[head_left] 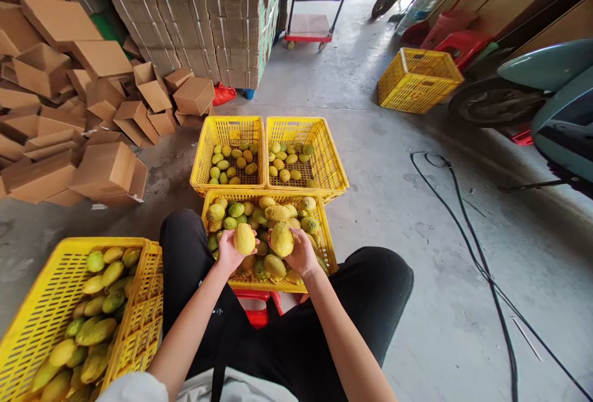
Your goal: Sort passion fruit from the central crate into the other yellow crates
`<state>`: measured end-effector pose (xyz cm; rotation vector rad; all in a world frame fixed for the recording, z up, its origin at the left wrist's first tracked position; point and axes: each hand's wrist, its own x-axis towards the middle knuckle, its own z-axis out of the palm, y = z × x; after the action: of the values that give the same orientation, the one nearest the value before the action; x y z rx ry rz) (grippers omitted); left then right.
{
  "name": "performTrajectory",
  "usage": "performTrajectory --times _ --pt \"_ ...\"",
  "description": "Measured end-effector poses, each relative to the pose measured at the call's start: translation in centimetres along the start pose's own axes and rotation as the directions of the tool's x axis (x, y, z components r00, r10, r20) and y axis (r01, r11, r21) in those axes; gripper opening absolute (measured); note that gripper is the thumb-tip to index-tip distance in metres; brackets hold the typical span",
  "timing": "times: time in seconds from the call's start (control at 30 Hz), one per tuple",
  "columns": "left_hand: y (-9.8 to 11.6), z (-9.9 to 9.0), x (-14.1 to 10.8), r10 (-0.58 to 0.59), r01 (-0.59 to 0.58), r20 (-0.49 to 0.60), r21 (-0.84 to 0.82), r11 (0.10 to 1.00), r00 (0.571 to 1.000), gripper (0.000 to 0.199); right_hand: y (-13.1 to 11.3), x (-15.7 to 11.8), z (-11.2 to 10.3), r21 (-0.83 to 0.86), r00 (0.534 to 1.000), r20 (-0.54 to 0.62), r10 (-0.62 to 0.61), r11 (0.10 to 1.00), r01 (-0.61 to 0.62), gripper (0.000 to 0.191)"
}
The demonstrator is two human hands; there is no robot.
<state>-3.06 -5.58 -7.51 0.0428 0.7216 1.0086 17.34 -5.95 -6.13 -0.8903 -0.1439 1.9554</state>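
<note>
"Position of the held items?"
"Left hand [230, 254] and right hand [302, 255] each hold one yellow fruit, the left fruit [244, 239] and the right fruit [281, 239], above the middle of the near crate [278, 194], between its left and right edges."
"Orientation?"
"Right fruit: long axis roughly between the crate's near and far edges, narrower end towards the far edge. Left fruit: nearly round in this view; which end leads, I cannot tell."
"Fingers?"
"Curled around the fruit on both hands, fingertips showing at the inner sides. Whether the remaining fingers are together or apart, I cannot tell."
"Obscured?"
"Both fruits' undersides. The near crate's near left corner is behind the left arm and leg. The side crate [41, 278], holding longer green-yellow fruit [95, 331], is cut off at lower left."
</note>
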Motion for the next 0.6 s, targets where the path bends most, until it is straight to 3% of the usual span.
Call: performTrajectory --times 0.13,0.27,0.4,0.6 --pt "0.0 -0.1 0.1 -0.005 0.004 -0.035 -0.031 0.999 0.999 0.032 -0.3 -0.1 0.1 0.012 0.996 0.094 -0.01 1.0 0.008 0.03" --pt "0.0 0.7 -0.1 -0.007 0.007 -0.015 0.015 1.0 1.0 0.032 -0.3 -0.1 -0.3 0.028 0.995 0.088 0.043 0.999 -0.046 0.032" --pt "0.0 1.2 -0.1 -0.001 0.008 -0.089 0.081 0.997 0.996 0.031 0.0 0.2 -1.0 0.02 0.994 0.048 0.098 0.995 -0.099 0.033" --pt "-0.2 1.2 -0.1 0.011 -0.001 -0.066 0.144 0.99 0.998 0.023 0.9 0.8 -1.3 -0.007 0.996 0.047 0.076 0.997 -0.076 0.031"
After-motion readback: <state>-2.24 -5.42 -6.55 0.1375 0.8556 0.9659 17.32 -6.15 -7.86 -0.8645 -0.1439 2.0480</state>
